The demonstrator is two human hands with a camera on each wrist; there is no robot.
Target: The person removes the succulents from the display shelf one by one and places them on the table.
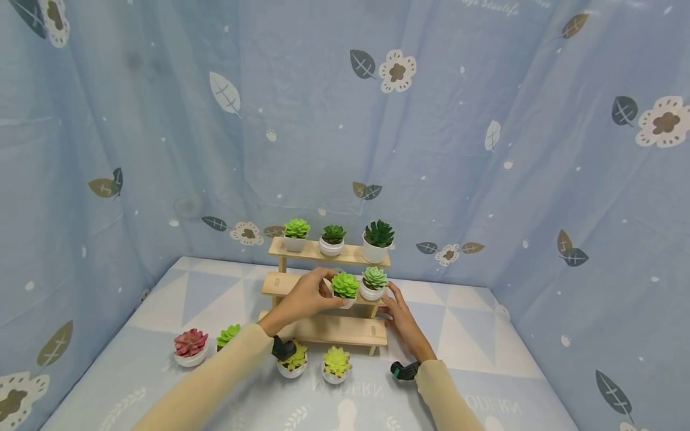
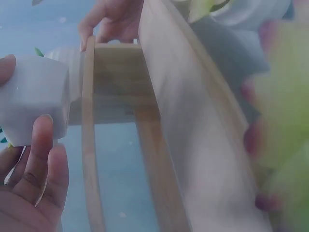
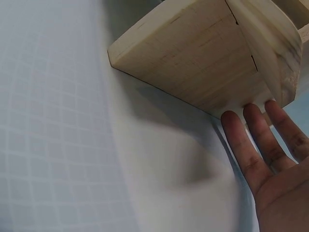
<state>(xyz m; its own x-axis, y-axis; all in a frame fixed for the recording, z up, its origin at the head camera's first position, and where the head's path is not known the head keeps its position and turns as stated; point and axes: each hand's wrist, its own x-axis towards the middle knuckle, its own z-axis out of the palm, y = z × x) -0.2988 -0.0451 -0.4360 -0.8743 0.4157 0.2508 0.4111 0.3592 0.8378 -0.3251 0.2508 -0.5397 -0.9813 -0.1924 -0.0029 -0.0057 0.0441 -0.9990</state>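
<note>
A blue curtain (image 1: 318,120) fills the background, its lettering cut off at the top edge. Below is a pale table (image 1: 458,335), its front partly covered by my sleeves (image 1: 210,383). On it is a wooden three-step stand (image 1: 334,330), the middle step partly hidden by my left hand (image 1: 308,294). That hand pinches a green plant (image 1: 345,285) by its pot, in front of the middle step, just left of a pale plant (image 1: 373,282); I cannot tell whether the pot touches wood. My right hand (image 1: 403,320) has its fingers stretched out at the stand's right end; its thumb is hard to make out. Left of my left sleeve, a leafy plant (image 1: 228,335) is half covered. A black wrist camera (image 1: 283,348) partly hides a yellow plant (image 1: 293,364).
</note>
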